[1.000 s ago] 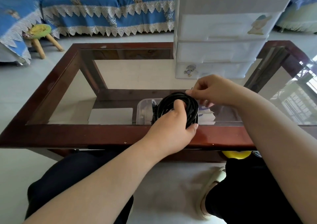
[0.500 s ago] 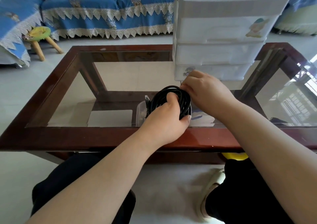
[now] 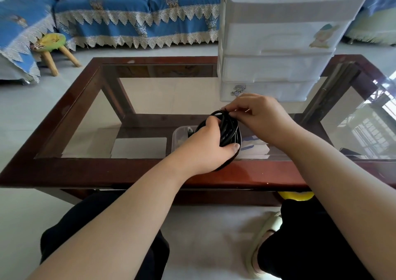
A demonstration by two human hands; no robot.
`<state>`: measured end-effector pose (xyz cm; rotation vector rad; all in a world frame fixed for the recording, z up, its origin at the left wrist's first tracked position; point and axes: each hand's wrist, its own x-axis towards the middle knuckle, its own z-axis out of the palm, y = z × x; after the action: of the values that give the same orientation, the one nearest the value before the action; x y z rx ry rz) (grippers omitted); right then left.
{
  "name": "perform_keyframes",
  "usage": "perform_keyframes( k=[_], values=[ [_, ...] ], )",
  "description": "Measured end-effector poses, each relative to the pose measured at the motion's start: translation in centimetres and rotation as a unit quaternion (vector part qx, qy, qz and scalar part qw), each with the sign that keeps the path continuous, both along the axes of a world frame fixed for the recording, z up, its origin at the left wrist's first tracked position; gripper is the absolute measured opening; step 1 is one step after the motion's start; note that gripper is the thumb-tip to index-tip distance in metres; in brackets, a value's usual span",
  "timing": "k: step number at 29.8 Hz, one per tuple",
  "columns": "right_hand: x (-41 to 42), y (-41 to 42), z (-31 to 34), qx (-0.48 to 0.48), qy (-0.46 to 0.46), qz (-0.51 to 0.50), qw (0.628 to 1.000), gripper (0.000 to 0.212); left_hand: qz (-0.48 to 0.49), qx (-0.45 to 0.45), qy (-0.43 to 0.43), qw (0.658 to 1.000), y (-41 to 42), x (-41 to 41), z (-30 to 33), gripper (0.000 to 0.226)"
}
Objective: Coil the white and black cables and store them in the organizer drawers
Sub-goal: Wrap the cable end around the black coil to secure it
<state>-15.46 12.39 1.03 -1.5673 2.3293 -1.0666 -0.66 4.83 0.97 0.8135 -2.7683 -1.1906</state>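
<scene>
A coiled black cable [image 3: 228, 129] stands on edge above the near side of the glass table. My left hand [image 3: 205, 149] grips the coil's lower part, thumb across its front. At the coil's top, the fingertips of my right hand [image 3: 259, 114] pinch a strand or thin tie. The white plastic organizer [image 3: 278, 44] with several drawers stands on the table just behind my hands; its drawers look closed and its top tray is open. No white cable is in view.
The glass-topped table has a dark red wooden frame [image 3: 128, 170]. Under the glass lie a clear plastic box [image 3: 180, 138] and flat white items [image 3: 139, 149]. A small stool [image 3: 51, 50] and a blue-covered sofa [image 3: 137, 11] stand behind. My knees sit below the table's near edge.
Both hands stay on the black coil. My right hand's fingers have shifted along the coil's top and now pinch at its upper edge.
</scene>
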Motion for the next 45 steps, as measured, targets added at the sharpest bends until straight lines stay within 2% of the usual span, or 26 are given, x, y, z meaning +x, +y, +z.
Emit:
perform_keyframes(
  k=[4,8,13,18,24,28,32,35,39,42,45],
  values=[
    [-0.3,0.1,0.0,0.008,-0.025,0.015,1.000,0.017,0.005,0.036,-0.002,0.999,-0.2,0.1,-0.1,0.056],
    [-0.3,0.0,-0.3,-0.003,-0.013,0.015,1.000,0.015,0.019,0.043,0.007,0.999,-0.2,-0.1,-0.2,0.045],
    [-0.1,0.1,0.1,0.005,-0.015,0.011,1.000,0.013,0.055,0.011,0.042,0.998,-0.2,-0.4,-0.1,0.069],
    [0.4,1.2,2.2,-0.002,-0.149,0.040,0.988,0.010,0.025,0.109,0.103,0.988,-1.6,0.0,0.4,0.040],
    [0.7,2.3,3.3,-0.023,-0.307,0.093,0.947,0.007,-0.068,0.222,0.150,0.961,-2.5,0.7,1.3,0.025],
    [0.4,2.1,2.9,-0.034,-0.294,0.115,0.948,0.010,-0.099,0.255,0.156,0.949,-3.2,1.0,1.5,0.022],
    [0.7,1.8,2.5,-0.103,-0.286,0.130,0.944,0.007,-0.124,0.338,0.162,0.919,-3.7,1.4,1.5,0.025],
    [1.0,1.8,2.6,-0.134,-0.335,0.160,0.919,0.004,-0.138,0.409,0.175,0.885,-3.9,1.7,1.5,0.021],
    [0.5,1.8,2.7,-0.120,-0.411,0.206,0.880,0.005,-0.158,0.466,0.181,0.852,-4.2,2.0,1.4,0.026],
    [0.5,1.8,2.6,-0.128,-0.386,0.189,0.894,0.009,-0.163,0.489,0.176,0.839,-4.5,2.1,1.4,0.040],
    [1.0,1.8,2.7,-0.134,-0.318,0.157,0.925,0.008,-0.166,0.490,0.167,0.839,-4.6,2.1,1.3,0.042]
  ],
)
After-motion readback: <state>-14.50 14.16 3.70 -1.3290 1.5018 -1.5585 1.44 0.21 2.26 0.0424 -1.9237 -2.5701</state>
